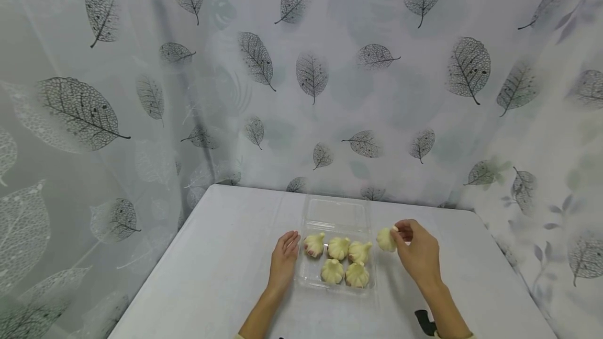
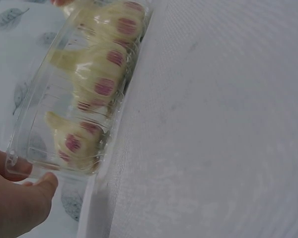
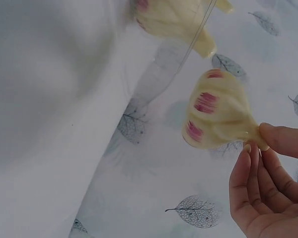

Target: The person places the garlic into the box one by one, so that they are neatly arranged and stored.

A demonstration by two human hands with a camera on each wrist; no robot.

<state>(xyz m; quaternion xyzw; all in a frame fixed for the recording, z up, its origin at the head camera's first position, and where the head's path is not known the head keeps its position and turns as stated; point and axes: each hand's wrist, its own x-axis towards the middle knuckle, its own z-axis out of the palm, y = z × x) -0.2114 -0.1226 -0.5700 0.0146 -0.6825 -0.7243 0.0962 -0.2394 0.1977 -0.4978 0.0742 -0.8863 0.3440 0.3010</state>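
Observation:
In the head view a clear plastic clamshell box (image 1: 308,281) lies on the white table, its lid (image 1: 336,213) folded back toward the curtain. Several pale garlic bulbs with purple streaks, such as one at the front (image 1: 357,275), sit inside it. My right hand (image 1: 421,255) pinches another garlic bulb (image 3: 218,109) by its stem between thumb and fingers, just off the box's right side. Against the left side wall rests my left hand (image 1: 283,261), fingers nearly straight; in the left wrist view its thumb (image 2: 48,183) is right at the box's corner.
A leaf-printed curtain (image 1: 330,93) hangs behind and along both sides of the table (image 1: 226,255). Near my right forearm a dark object (image 1: 425,322) shows at the bottom edge of the head view.

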